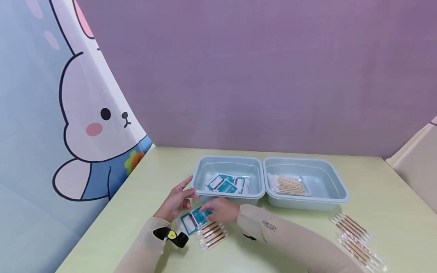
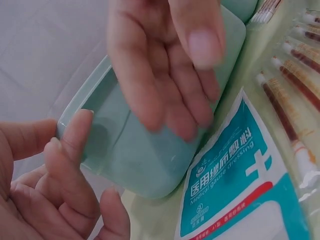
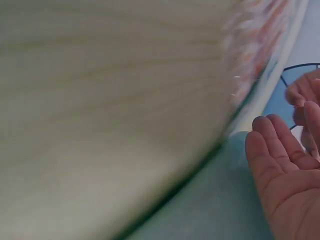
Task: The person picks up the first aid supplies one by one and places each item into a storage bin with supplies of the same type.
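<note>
At the near left corner of the left blue tray (image 1: pixel 229 196), my left hand (image 1: pixel 175 203) pinches the rim between thumb and finger. My right hand (image 1: pixel 222 209) hovers in front of that tray, fingers loosely extended and holding nothing; its thumb stands apart in the left wrist view. Below it on the table lies a teal and white medical gauze dressing packet (image 2: pixel 225 175), partly covered by the right hand in the head view. Beside the packet is a clear pack of brown-filled swabs (image 1: pixel 212 236). Several similar gauze packets (image 1: pixel 227 185) lie inside the left tray.
A second blue tray (image 1: pixel 326 185) adjoins the first on the right and contains a bag of wooden cotton swabs (image 1: pixel 290 185). Two more packs of brown swabs (image 1: pixel 351 226) lie at the table's right. A purple partition (image 1: pixel 259 76) stands behind, and a rabbit-print cloth (image 1: pixel 99 144) hangs left.
</note>
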The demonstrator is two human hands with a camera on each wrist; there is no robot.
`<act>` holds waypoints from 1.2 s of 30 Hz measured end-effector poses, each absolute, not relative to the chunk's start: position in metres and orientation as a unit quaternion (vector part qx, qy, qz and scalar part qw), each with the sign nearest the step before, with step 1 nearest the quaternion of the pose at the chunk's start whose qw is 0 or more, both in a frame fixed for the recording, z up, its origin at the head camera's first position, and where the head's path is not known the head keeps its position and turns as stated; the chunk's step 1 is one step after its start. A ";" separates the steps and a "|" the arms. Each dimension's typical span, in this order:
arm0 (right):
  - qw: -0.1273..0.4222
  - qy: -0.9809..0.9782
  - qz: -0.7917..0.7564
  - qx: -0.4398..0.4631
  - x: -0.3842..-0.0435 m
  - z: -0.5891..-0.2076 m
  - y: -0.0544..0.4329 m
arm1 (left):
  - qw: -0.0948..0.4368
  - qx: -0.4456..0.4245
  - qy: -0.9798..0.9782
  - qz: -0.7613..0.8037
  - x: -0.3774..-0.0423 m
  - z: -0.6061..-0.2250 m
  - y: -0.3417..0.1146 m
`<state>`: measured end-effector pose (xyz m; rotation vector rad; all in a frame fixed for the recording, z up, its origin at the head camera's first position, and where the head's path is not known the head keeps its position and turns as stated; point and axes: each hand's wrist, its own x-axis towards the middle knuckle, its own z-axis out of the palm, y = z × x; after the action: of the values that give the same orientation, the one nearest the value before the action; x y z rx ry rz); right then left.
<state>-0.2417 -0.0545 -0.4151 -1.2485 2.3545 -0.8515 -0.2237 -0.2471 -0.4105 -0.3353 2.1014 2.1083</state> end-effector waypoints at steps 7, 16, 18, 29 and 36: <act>0.197 0.845 -0.229 -0.440 -0.245 -0.417 -0.060 | 0.076 -0.100 0.698 0.705 -0.221 -0.408 -0.247; 0.167 0.856 -0.188 -0.452 -0.241 -0.418 -0.065 | 0.073 -0.093 0.695 0.709 -0.224 -0.409 -0.248; 0.166 0.861 -0.171 -0.450 -0.239 -0.416 -0.067 | 0.075 -0.092 0.694 0.711 -0.224 -0.410 -0.248; 0.177 0.872 -0.127 -0.438 -0.240 -0.416 -0.067 | 0.071 -0.095 0.694 0.710 -0.225 -0.412 -0.247; 0.106 0.886 -0.103 -0.440 -0.234 -0.419 -0.059 | 0.071 -0.098 0.692 0.711 -0.225 -0.412 -0.248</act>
<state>-0.2339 -0.0592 -0.4190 -1.2966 2.6082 -0.3035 -0.2252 -0.2477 -0.4121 -0.2958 2.0811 2.1389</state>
